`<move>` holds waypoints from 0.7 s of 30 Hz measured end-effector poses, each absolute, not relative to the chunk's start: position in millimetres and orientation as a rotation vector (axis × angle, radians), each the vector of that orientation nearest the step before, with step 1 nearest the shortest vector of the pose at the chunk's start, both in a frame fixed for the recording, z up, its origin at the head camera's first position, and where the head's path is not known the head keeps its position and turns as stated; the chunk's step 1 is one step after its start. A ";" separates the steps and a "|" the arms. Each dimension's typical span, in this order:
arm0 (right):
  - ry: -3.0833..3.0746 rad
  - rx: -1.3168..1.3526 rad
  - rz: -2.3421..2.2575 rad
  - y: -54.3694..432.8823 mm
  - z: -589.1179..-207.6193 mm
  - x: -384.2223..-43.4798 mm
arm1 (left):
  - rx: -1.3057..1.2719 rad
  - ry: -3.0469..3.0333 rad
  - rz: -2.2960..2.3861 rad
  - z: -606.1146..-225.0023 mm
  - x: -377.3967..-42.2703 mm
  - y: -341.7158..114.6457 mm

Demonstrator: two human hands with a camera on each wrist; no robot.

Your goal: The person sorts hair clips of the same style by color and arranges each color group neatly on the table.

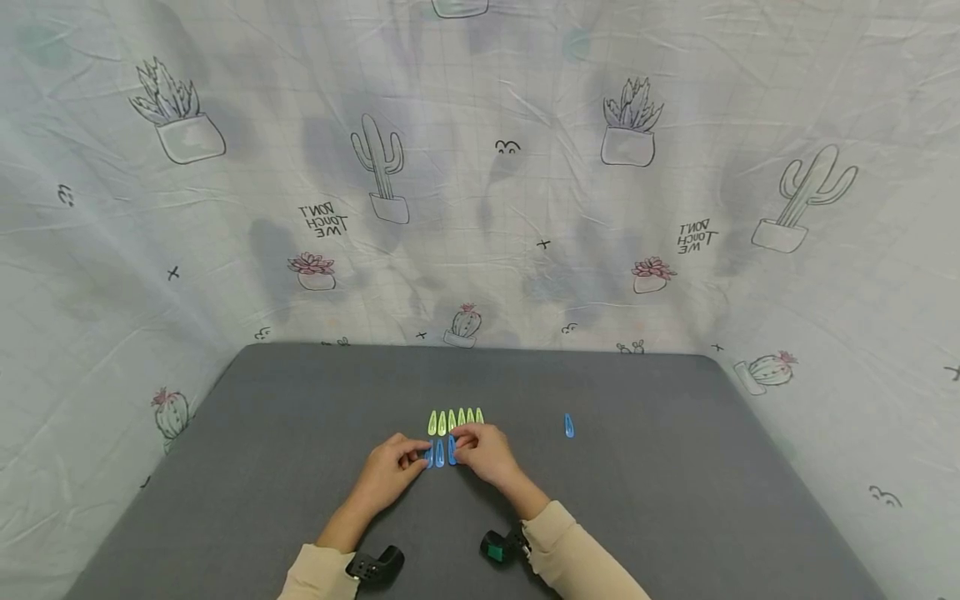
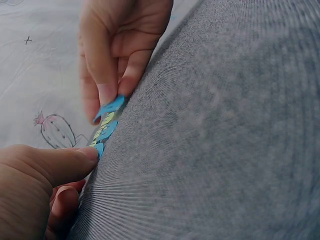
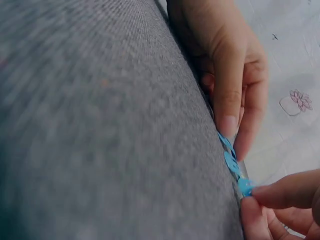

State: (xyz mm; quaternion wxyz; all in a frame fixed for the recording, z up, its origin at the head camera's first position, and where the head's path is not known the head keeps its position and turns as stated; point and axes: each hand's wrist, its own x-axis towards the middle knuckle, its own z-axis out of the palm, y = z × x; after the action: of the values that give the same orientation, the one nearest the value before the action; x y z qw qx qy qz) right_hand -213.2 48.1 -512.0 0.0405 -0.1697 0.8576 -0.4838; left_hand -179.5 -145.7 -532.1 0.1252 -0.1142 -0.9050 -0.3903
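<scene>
Thumb and fingers of my right hand (image 1: 483, 452) pinch a blue snap hair clip (image 1: 452, 450), the rightmost of a short row. In the left wrist view this blue clip (image 2: 111, 106) looks tilted in the right hand's fingertips. At the row's left end, my left hand (image 1: 390, 472) holds another blue clip (image 1: 429, 457) between thumb and finger, which partly hide it. Between the two hands a further blue clip (image 1: 440, 453) lies on the grey surface. Just beyond is a row of several yellow-green hair clips (image 1: 442, 423), its right part partly covered by the right hand.
A lone blue hair clip (image 1: 569, 426) lies off to the right on the grey tabletop (image 1: 637, 500). A white cloth printed with potted cacti (image 1: 480, 208) hangs behind and at both sides. Black wrist devices (image 1: 375, 567) sit at both cuffs.
</scene>
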 end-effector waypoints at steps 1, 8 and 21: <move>2.653 -0.524 -1.453 46.7 -511.6 -213.4 | -0.333 -2.636 -1.140 -532.0 -179.3 -145.7; 2.766 -0.530 -1.345 39.7 -507.2 -211.1 | -0.331 -2.643 -1.139 -532.5 -179.5 -146.1; 2.910 -0.580 -1.203 34.0 -503.0 -204.8 | -0.322 -2.645 -1.160 -529.6 -178.4 -145.8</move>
State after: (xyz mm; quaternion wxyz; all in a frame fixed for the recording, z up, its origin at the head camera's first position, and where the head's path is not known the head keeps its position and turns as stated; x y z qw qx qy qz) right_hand -204.8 34.0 -503.0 -0.0301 -0.1810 0.9085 -0.3755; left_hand -178.4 -145.8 -529.6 0.1175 -0.1101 -0.9038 -0.3964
